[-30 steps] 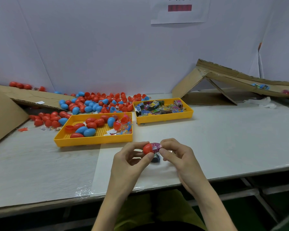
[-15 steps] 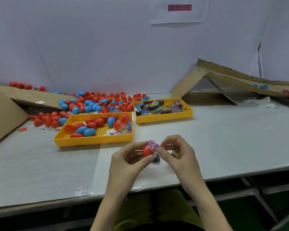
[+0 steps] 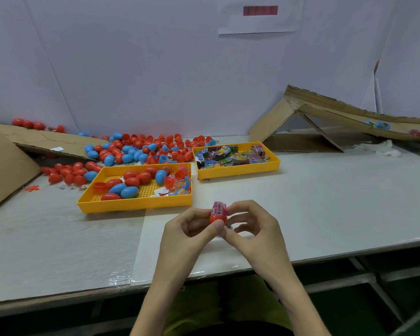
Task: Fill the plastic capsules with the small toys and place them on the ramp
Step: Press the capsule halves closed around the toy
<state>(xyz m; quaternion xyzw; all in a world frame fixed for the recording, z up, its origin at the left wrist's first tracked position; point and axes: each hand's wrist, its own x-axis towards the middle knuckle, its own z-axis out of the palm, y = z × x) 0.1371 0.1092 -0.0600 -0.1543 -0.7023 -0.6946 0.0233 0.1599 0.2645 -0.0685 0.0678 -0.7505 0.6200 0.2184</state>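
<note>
Capsule being filled over the table (image 3: 325,202), just in front of the capsule tray (image 3: 131,206).
Ramp (image 3: 349,117) is seen well right of and behind that tray, toy tray (image 3: 238,172) just right of it. Left hand (image 3: 187,229) is curled round a red capsule (image 3: 216,218); right hand (image 3: 252,229) is curled too, with the pink toy (image 3: 219,207) pinched and sticking out of the capsule top.

Pinched in the left grip (image 3: 192,229): a red capsule half (image 3: 217,218), tilted. Jutting from its top, pinched by the right grip (image 3: 250,226): a pink toy packet (image 3: 219,207) with a barcode. Heaped well beyond the left grip: loose red and blue capsules (image 3: 136,149). Piled beyond both grips: colourful toy packets (image 3: 230,157). Sloping far off past the right grip: a cardboard ramp (image 3: 344,117).
</note>
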